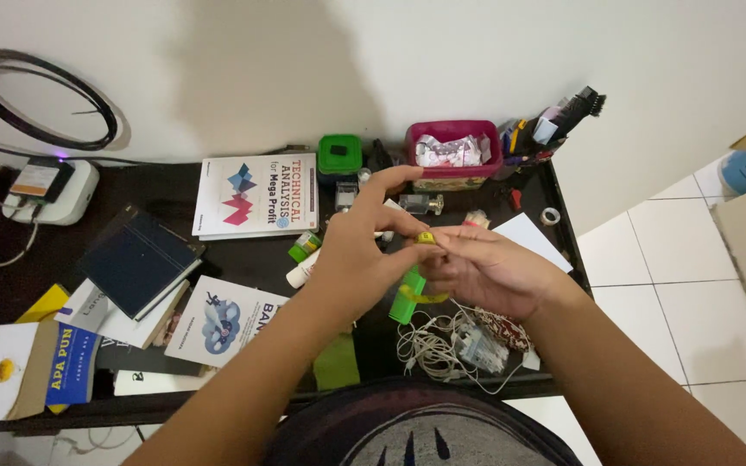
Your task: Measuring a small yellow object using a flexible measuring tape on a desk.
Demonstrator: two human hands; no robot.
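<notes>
Cluttered dark desk (243,263), bright-green yellow-capped tube (409,293).

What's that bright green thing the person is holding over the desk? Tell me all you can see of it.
The green object is a small, bright green, plastic-looking piece, longer than wide, tilted with its lower end toward the person. A yellow band or tape crosses it, and a small yellow tip shows at the top between the fingertips. The left hand pinches the top; the right hand cups it from the side. It hangs above the dark desk, near tangled white cables.
</notes>
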